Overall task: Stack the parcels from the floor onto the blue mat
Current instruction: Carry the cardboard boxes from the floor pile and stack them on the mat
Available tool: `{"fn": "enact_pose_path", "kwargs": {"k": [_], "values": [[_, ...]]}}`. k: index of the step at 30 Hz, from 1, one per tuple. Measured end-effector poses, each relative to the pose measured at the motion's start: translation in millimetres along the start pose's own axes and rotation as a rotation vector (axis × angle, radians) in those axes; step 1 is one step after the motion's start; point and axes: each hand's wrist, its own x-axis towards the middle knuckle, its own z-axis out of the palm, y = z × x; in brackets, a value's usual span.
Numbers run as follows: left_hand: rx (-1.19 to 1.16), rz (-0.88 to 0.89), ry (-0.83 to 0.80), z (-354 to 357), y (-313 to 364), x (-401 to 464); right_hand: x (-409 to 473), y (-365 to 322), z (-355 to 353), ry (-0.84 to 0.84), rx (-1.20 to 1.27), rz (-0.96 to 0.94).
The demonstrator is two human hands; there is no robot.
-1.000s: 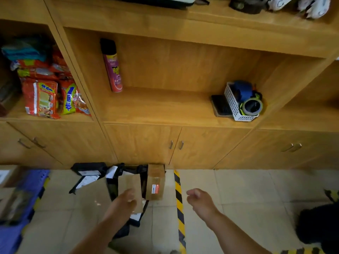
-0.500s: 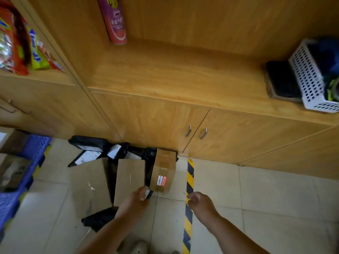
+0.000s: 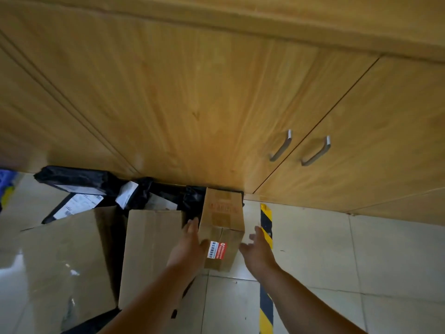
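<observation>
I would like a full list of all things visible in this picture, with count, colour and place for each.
box: 1, brown, on floor against cabinet, between both hands
flat cartons: 2, brown, left of box
black bags: several, white labels, behind cartons
cabinet: 1, wood, fills top
handles: 2, silver, on cabinet doors, right
striped tape: 1, yellow-black, on floor right of box
blue mat: 1, far left edge
left hand: open, at box's left side
right hand: open, near box's right side
</observation>
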Motion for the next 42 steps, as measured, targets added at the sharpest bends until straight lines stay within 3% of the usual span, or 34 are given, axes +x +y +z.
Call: {"fn": "enact_pose_path", "kwargs": {"k": [7,15,22,29,33,37,42], "values": [[-0.062,0.009,0.016,16,0,39,25,-8,11,-0.095,0.129,0.066],[-0.027,-0.018,0.025,-2,9,-10,-28,-6,-8,-0.046,0.162,0.044],[-0.181,-0.09,0.09,-52,70,-110,-121,-52,-43,-0.015,0.109,0.027],[-0.337,-0.158,0.181,-129,120,-215,-229,-112,-63,-0.011,0.004,-0.156],[-0.253,-0.165,0.237,-183,157,-279,-317,-159,-81,-0.014,0.003,-0.265],[-0.255,-0.16,0.19,-225,186,-336,-391,-193,-96,-0.056,0.093,-0.318],[-0.285,-0.054,0.126,-260,204,-395,-457,-213,-105,-0.093,-0.02,-0.464]]}}
